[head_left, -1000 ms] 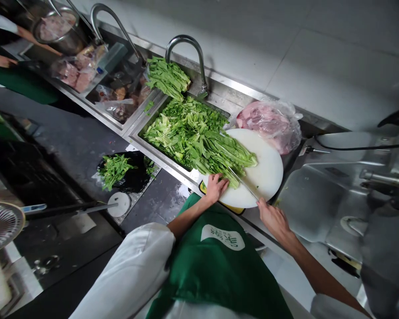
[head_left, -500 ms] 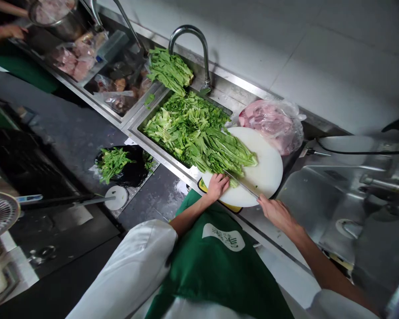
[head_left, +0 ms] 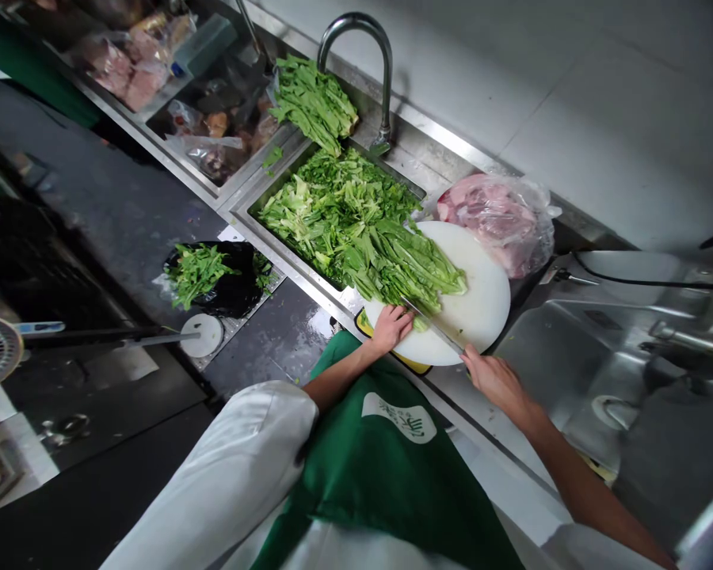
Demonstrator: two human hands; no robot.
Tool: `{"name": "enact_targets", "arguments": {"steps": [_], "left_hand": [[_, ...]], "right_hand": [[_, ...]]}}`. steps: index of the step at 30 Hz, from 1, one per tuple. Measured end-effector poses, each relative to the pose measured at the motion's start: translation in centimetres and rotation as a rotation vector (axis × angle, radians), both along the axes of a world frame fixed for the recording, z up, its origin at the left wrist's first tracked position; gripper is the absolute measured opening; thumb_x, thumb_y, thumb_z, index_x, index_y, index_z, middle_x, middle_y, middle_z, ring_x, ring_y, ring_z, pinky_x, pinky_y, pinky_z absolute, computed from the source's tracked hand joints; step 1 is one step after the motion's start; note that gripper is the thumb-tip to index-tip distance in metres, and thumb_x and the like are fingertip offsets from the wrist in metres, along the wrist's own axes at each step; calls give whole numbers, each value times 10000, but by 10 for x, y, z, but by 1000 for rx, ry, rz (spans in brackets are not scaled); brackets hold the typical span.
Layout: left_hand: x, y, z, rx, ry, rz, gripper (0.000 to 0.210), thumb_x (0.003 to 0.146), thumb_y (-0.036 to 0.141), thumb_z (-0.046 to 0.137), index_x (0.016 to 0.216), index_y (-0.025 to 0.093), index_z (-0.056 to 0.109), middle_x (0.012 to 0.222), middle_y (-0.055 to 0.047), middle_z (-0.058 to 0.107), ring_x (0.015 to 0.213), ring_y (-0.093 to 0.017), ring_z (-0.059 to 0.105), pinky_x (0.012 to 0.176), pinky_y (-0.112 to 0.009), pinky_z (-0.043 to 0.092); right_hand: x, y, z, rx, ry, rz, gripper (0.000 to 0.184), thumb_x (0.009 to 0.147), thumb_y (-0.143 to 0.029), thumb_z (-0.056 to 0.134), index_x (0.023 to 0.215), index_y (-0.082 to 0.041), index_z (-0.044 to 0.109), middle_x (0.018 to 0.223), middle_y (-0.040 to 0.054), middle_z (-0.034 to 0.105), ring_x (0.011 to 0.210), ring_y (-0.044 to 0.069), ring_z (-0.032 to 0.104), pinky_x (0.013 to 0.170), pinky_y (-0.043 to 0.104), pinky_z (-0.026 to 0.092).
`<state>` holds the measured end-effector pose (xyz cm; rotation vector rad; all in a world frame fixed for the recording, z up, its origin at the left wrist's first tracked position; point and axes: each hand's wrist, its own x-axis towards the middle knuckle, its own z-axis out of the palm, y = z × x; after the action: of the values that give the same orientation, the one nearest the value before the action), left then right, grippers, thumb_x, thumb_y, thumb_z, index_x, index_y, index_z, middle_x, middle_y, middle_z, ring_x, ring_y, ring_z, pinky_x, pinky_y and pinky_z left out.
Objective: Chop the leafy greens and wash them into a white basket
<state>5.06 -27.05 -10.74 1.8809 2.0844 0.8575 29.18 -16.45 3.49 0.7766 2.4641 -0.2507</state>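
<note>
Knife (head_left: 440,331) moved nearer left hand (head_left: 392,328); greens (head_left: 338,210) fill sink (head_left: 291,261).

In our right hand (head_left: 495,380) we grip a knife (head_left: 440,334), its blade slanting left across a round white cutting board (head_left: 487,305) and into the leafy stalks (head_left: 425,265). Our left hand (head_left: 390,327) is by the blade's far end, its fingers curled at the near stalks. The leafy ends reach left over chopped greens (head_left: 324,210) that fill a sink (head_left: 291,259). On the far side we see a whole bunch (head_left: 314,99) beside a curved tap (head_left: 386,75), and bagged meat (head_left: 502,222) just behind the board. Lower left, leaves (head_left: 197,273) lie at a black bag (head_left: 241,289).
</note>
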Motion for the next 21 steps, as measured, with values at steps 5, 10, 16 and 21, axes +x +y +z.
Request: {"name": "enact_targets", "arguments": {"steps": [5,10,16,21], "left_hand": [[0,-2,-5,1,-31,-2,392,1080,382,359,1131,176,689,1042,-123,635,925,-228,524,845,-394,459],[-1,-4,-6,21,-31,-22,401,1084,383,337,1135,179,677,1065,-122,639,932,-223,530,858,-393,464],[0,-4,-12,1,-10,-29,376,1081,381,356,1144,185,671,1037,-112,633,918,-222,539,845,-388,458],[-1,-6,-20,15,12,-53,348,1077,358,379,1163,179,664,1067,-112,633,942,-220,539,866,-382,464]], "right_hand": [[-30,4,-21,-34,-19,-19,340,1085,-321,333,1250,-127,556,802,108,745,745,217,714,602,301,309],[-17,4,-10,1,14,-4,327,1085,-342,330,1178,-156,583,753,86,732,707,221,706,595,309,292],[-8,-5,-3,-35,39,-8,323,1080,-348,340,1115,-160,599,712,86,716,664,204,689,590,310,302],[-48,-1,-24,-41,-8,-25,329,1082,-325,346,1228,-137,574,848,118,758,765,219,714,614,299,346]]}}
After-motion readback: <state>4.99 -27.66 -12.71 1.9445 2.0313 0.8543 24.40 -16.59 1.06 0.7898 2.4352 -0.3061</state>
